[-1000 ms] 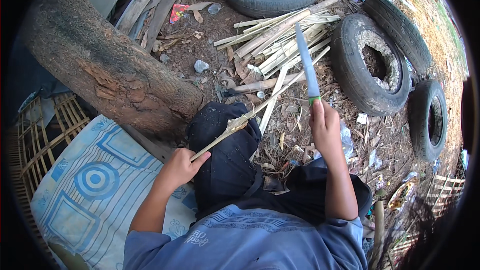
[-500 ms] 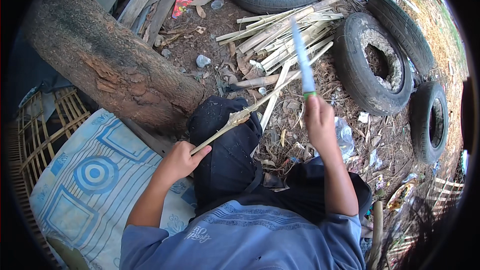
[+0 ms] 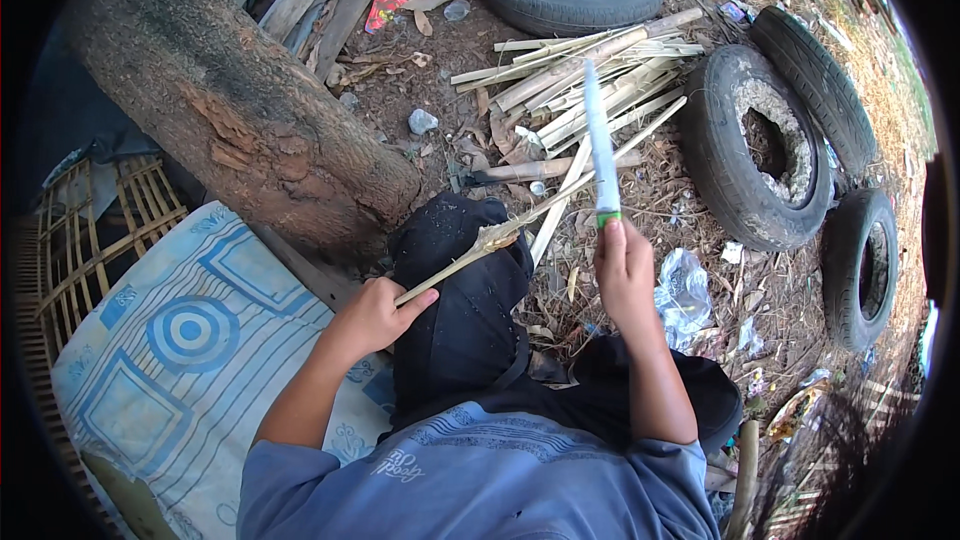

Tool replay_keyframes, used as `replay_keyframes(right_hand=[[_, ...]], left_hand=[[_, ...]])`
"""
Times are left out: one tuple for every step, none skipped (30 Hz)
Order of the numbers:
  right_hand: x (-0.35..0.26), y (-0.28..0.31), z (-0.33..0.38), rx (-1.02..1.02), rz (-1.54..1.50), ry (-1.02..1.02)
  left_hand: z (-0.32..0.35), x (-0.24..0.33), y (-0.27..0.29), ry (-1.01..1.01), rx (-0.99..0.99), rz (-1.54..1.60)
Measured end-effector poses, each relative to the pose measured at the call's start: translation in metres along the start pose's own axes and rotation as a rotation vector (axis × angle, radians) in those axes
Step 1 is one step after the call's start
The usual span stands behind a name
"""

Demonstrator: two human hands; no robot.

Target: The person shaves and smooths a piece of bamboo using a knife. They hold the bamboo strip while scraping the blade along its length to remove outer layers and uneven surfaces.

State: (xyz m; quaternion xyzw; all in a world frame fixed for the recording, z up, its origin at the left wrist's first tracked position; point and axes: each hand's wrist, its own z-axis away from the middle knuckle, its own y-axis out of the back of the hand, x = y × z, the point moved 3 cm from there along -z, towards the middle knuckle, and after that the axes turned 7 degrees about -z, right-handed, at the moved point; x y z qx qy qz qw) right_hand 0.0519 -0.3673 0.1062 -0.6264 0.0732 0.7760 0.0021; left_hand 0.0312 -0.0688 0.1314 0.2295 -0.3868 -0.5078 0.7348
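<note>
My left hand (image 3: 374,316) is closed round the near end of a long bamboo strip (image 3: 450,268). The strip slants up and away to the right, across my dark-trousered knee, and has a rough, frayed lump partway along. In my right hand (image 3: 626,275) is a knife (image 3: 600,135) with a green handle, mostly hidden by the fingers. Its long pale blade points away from me, upright in the view, and overlaps the far part of the strip; I cannot tell whether they touch.
Ahead lies a pile of split bamboo strips (image 3: 600,80). Old tyres stand or lie at the far side (image 3: 570,2) and right (image 3: 735,175). A tree trunk (image 3: 250,130) leans at left, above a blue-white patterned cushion (image 3: 130,390) and woven bamboo (image 3: 110,230). Clear plastic (image 3: 684,290) litters the ground.
My right hand has come slightly nearer and left, bringing the knife closer to the strip. My left hand keeps its hold on the strip. The whole view has shifted a little.
</note>
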Motion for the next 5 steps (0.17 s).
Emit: replay_keyframes(right_hand=[[0.008, -0.020, 0.010, -0.138, 0.089, 0.061], [0.009, -0.037, 0.023, -0.202, 0.076, 0.087], [0.006, -0.047, 0.030, -0.266, 0.064, 0.112], [0.002, -0.037, 0.025, -0.328, 0.145, 0.031], [0.007, -0.030, 0.014, -0.420, 0.095, -0.062]], left_hand=[[0.000, 0.003, -0.001, 0.006, -0.026, 0.021], [-0.001, -0.002, -0.001, 0.007, -0.014, 0.021], [-0.003, -0.008, -0.005, -0.042, 0.016, -0.005], [-0.003, -0.011, -0.004, -0.091, 0.046, -0.031], [-0.003, -0.008, 0.002, -0.030, 0.023, -0.113]])
